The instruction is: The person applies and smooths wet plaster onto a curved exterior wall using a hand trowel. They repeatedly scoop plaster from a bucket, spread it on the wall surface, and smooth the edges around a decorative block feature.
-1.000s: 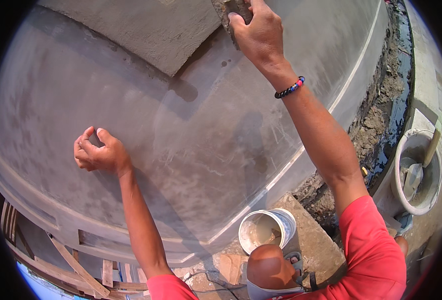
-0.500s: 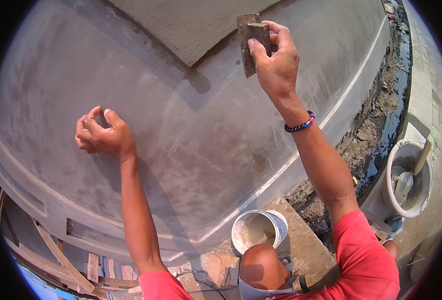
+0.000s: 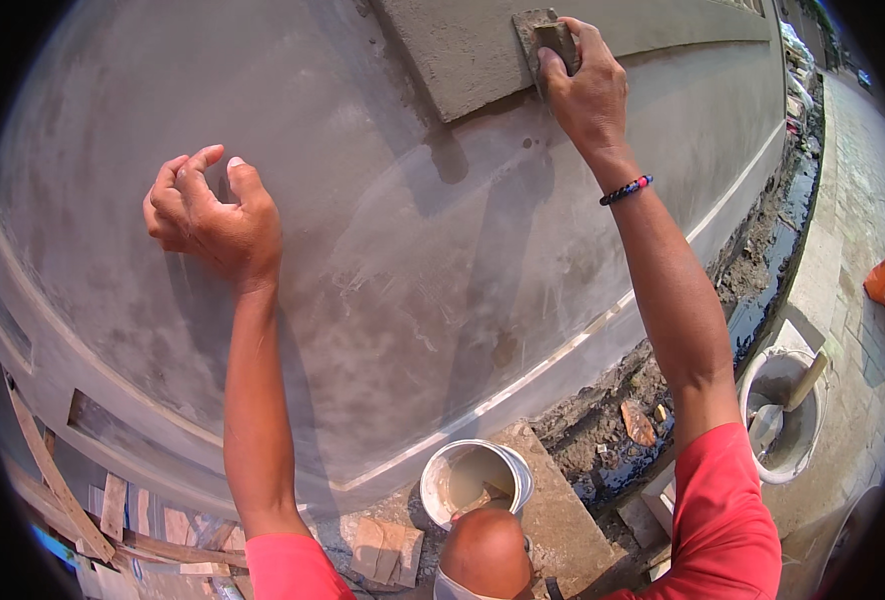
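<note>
My right hand (image 3: 589, 90) grips the block handle of a small, worn plaster float (image 3: 535, 40). Its face is against the raised grey panel (image 3: 463, 75), close to that panel's lower edge. Further left, my left hand (image 3: 213, 215) hovers in front of the smooth grey plastered wall (image 3: 363, 250). Its fingers are loosely curled, with a gap between thumb and forefinger, and I see nothing in them. Damp dark patches and pale scratches mark the wall below the panel.
A white bucket (image 3: 473, 475) of cloudy water stands by my knee. Right of my arm, a tub (image 3: 785, 415) holds a trowel. A muddy ditch (image 3: 763, 270) runs along the wall's base beside a paved path (image 3: 863, 180). Wooden boards (image 3: 58, 470) lie lower left.
My right hand has moved the float rightward and slightly up, onto the raised panel. My left hand has risen a little and its fingers have spread slightly. The view has shifted.
</note>
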